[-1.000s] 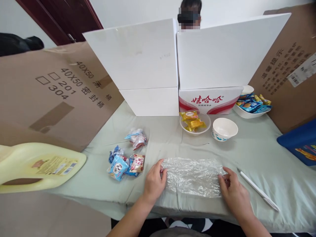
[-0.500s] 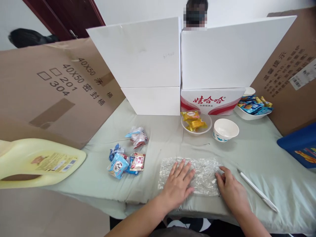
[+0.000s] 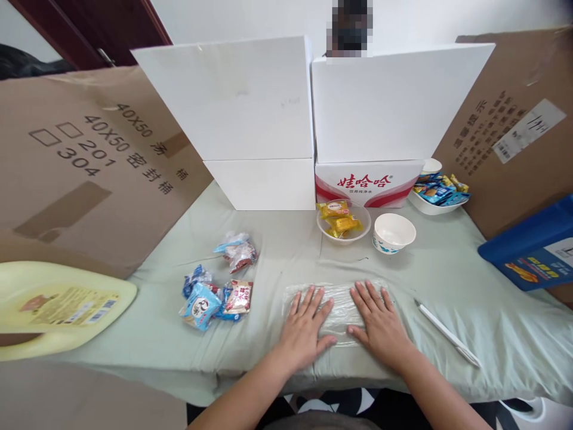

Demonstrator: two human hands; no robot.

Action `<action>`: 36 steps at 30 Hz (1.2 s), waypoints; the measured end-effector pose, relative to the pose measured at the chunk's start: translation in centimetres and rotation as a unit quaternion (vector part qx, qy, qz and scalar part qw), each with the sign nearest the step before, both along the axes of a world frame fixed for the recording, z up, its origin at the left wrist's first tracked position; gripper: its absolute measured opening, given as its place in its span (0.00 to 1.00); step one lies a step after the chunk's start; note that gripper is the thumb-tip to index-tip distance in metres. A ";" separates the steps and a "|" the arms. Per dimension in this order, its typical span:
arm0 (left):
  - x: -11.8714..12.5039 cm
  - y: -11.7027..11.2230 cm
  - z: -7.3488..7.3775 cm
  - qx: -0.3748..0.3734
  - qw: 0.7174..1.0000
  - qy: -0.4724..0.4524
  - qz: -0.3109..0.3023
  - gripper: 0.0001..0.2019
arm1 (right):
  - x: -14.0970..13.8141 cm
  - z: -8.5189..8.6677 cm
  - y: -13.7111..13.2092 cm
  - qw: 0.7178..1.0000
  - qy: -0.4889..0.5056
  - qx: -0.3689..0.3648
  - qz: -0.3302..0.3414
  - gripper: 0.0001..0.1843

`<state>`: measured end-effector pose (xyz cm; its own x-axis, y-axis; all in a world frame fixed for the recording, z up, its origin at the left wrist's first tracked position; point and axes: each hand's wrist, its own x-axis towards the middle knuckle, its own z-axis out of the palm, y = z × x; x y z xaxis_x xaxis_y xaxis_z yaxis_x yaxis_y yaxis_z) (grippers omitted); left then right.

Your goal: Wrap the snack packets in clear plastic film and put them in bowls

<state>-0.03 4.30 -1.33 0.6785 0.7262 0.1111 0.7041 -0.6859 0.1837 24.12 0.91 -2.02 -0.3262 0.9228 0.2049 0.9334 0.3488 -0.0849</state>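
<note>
A crinkled sheet of clear plastic film (image 3: 341, 300) lies flat on the pale green cloth (image 3: 447, 269) near the front edge. My left hand (image 3: 307, 326) rests palm down on its left half, fingers spread. My right hand (image 3: 379, 321) presses flat on its right half, fingers stretched out too. Neither hand holds anything. Left of the film lie several wrapped snacks (image 3: 215, 298), and a further small pile of snack packets (image 3: 236, 251) sits behind them.
A white pen (image 3: 447, 333) lies right of my right hand. Behind stand a bowl of yellow packets (image 3: 344, 222), an empty paper bowl (image 3: 394, 233), a bowl of blue packets (image 3: 436, 194), white boxes (image 3: 268, 125) and cardboard panels. A yellow jug (image 3: 58, 304) lies left, a blue box (image 3: 532, 251) right. Someone sits behind the boxes.
Both hands moved from the film's ends onto its middle and opened flat. The film looks smoother and narrower than a second ago.
</note>
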 end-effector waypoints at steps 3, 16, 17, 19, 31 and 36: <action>-3.0 0.6 0.1 0.022 0.999 0.010 0.036 0.38 | 1.7 -0.7 -1.2 0.998 -0.005 0.011 -0.055 0.44; -7.9 -2.0 2.8 0.027 0.987 -0.113 -0.113 0.10 | 6.3 1.0 -7.9 0.996 0.067 0.024 0.050 0.14; -7.9 -1.9 2.9 0.028 0.986 -0.121 -0.115 0.11 | 6.2 1.1 -8.1 0.996 0.072 0.025 0.053 0.12; -8.0 -1.9 3.1 0.019 0.985 -0.137 -0.105 0.11 | 6.0 1.6 -8.2 0.994 0.089 0.024 0.061 0.10; -5.2 2.1 1.9 0.053 0.979 -0.169 0.097 0.09 | 3.8 1.0 -3.9 0.973 0.168 0.064 -0.142 0.12; -4.1 3.4 0.1 0.088 0.976 -0.105 0.169 0.09 | 2.7 0.1 -2.0 0.979 0.040 0.054 -0.194 0.18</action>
<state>-4.09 7.67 -1.26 0.3525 0.8621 0.3640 0.8554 -0.4545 0.2482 26.85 -1.06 -1.93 0.0659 0.9455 0.3188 0.9891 -0.0197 -0.1461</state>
